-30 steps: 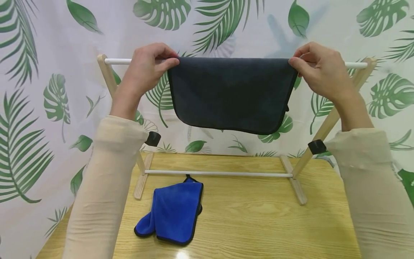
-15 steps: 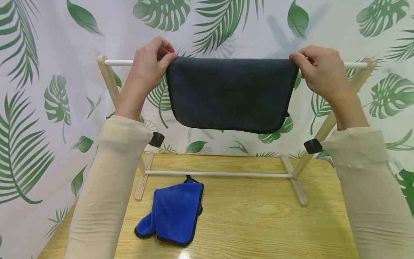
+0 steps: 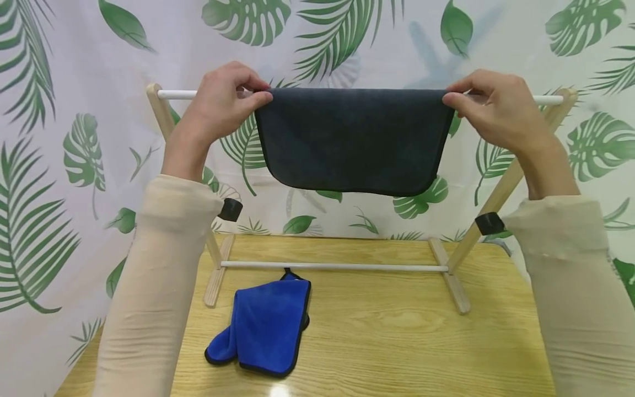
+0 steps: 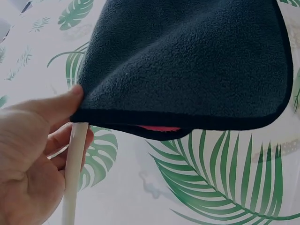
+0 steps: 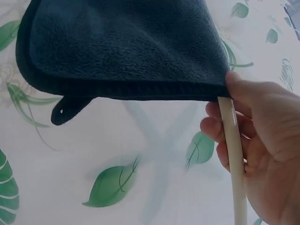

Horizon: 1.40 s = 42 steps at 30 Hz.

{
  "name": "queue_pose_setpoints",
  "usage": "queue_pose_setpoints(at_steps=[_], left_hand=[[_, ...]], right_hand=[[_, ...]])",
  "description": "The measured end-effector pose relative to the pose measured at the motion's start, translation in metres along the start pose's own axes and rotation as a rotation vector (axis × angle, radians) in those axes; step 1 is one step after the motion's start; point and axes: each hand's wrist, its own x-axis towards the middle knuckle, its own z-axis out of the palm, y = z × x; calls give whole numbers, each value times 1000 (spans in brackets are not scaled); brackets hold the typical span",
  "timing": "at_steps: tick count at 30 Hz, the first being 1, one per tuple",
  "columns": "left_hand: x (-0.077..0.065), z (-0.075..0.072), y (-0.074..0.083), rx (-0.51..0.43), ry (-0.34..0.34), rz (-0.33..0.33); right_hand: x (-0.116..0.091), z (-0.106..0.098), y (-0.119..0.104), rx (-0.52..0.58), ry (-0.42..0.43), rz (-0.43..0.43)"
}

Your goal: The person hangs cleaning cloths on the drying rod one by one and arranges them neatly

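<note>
A dark grey towel [image 3: 354, 140] with black edging hangs folded over the white top rod [image 3: 177, 95] of a wooden rack. My left hand [image 3: 220, 105] pinches its left upper edge at the rod, and my right hand [image 3: 501, 110] pinches the right upper edge. In the left wrist view the thumb lies on the towel [image 4: 197, 70], with fingers behind the rod [image 4: 75, 173]; a bit of pink shows under the hem. The right wrist view shows the thumb on the towel [image 5: 126, 51], fingers around the rod's far side, and a black hanging loop [image 5: 70, 110] below the hem.
A blue towel [image 3: 270, 325] with black edging lies loosely folded on the wooden table [image 3: 397, 342], front left. The rack's lower white bar [image 3: 337, 266] runs just behind it, between wooden feet [image 3: 448, 275]. A leaf-patterned curtain [image 3: 347, 33] hangs behind the rack.
The grey towel's front lower edge has risen slightly, and the loop at its right side has gone from the head view. Both hands have shifted slightly at the towel's upper corners.
</note>
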Motion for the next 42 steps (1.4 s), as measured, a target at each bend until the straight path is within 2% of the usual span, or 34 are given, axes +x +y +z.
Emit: queue_pose_setpoints(at_steps=[5,8,14,18,22,26,32,39,42], left_hand=[[2,2,-1,21,17,9],[3,4,0,12,42,-16],[4,9,4,1,81,-99],[4,9,4,5,86,-96],[1,4,2,-3,40,-54],[-1,1,-1,-18,4,-24],[2,7,1,-16,61,-13],[3,11,2,-3,135,-49],[4,11,2,4,136,-64]], right_hand=[[2,4,-1,-167,20,-75],[1,10,0,-220,83,-117],[-1,16,7,-152,201,-160],[-2,14,7,-79,182,-101],[-4,10,5,-39,126,-31],[-5,9,3,-41,114,-33],[-3,11,2,-36,146,12],[-1,14,0,3,146,56],[-1,13,0,-1,155,59]])
